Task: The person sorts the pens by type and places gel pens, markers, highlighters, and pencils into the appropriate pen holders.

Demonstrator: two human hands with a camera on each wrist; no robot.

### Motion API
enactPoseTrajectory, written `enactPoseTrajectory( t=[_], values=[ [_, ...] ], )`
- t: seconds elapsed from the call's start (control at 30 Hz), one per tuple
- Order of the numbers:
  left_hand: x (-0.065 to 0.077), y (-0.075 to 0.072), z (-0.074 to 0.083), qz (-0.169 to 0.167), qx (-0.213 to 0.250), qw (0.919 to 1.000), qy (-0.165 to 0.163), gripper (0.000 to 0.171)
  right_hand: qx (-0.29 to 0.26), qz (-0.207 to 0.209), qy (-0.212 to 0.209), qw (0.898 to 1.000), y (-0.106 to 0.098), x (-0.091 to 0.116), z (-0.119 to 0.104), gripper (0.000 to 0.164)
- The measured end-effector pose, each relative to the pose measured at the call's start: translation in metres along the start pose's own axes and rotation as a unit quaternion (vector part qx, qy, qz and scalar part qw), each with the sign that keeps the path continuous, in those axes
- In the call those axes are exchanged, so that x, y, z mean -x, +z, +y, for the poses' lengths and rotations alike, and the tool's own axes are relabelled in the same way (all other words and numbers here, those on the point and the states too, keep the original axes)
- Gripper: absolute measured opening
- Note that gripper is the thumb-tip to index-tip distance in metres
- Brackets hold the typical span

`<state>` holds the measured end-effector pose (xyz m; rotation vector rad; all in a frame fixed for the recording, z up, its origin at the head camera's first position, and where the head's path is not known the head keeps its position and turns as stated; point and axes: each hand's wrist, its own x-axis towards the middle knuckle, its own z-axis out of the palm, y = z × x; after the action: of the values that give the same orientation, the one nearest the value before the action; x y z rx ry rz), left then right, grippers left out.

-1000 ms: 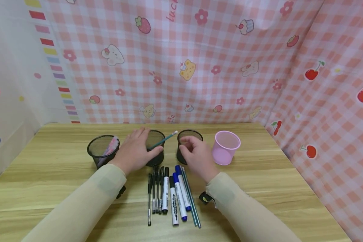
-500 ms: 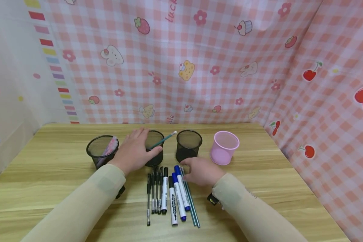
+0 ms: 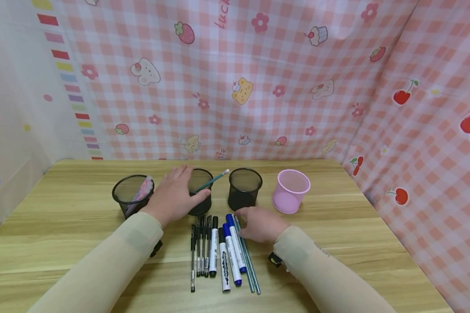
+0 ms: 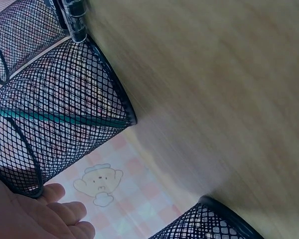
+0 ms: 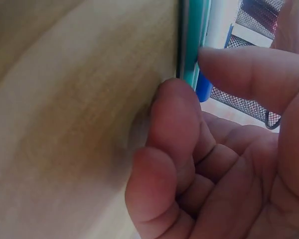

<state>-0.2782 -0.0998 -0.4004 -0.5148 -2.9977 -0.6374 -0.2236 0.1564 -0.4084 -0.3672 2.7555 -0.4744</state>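
My left hand (image 3: 174,195) rests at the left rim of a black mesh pen cup (image 3: 203,207), its fingers mostly straight and its thumb across the front. A teal pencil (image 3: 216,179) leans out of that cup, white eraser end up. Two more teal pencils (image 3: 249,261) lie side by side on the table, right of the markers. At their far end, my right hand (image 3: 263,224) pinches a pencil (image 5: 193,35) between thumb and forefinger, the other fingers curled.
Several black gel pens (image 3: 203,248) and several black- and blue-capped markers (image 3: 231,252) lie together. Behind them stand another black mesh cup (image 3: 243,200) and a pink cup (image 3: 287,202). A black cup (image 3: 126,208) at left holds pinkish pens (image 3: 144,189).
My right hand has come from over the third cup toward me, down to the far end of the pencils, and closed slightly there. My left hand has stayed put.
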Motion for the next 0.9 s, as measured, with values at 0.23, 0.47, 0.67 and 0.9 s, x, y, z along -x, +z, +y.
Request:
enactPoseTrajectory(
  t=[0.23, 0.47, 0.67, 0.9],
  values=[
    [0.0018, -0.0019, 0.0013, 0.0, 0.003, 1.0, 0.0, 0.1, -0.002, -0.003, 0.019, 1.0, 0.0021, -0.0006, -0.0005, 0.059],
    [0.0023, -0.0027, 0.0019, 0.0, 0.005, 1.0, 0.0, 0.097, 0.049, -0.002, 0.001, 0.999, 0.005, -0.0007, -0.0021, 0.062],
    [0.0029, -0.0034, 0.0032, 0.001, 0.003, 1.0, 0.0, 0.097, 0.055, -0.004, -0.007, 0.998, 0.0045, -0.0002, -0.0052, 0.064],
    [0.0028, -0.0028, 0.002, 0.001, 0.001, 1.0, 0.0, 0.098, 0.037, -0.002, 0.008, 0.999, 0.0068, 0.0005, -0.007, 0.066]
  ],
)
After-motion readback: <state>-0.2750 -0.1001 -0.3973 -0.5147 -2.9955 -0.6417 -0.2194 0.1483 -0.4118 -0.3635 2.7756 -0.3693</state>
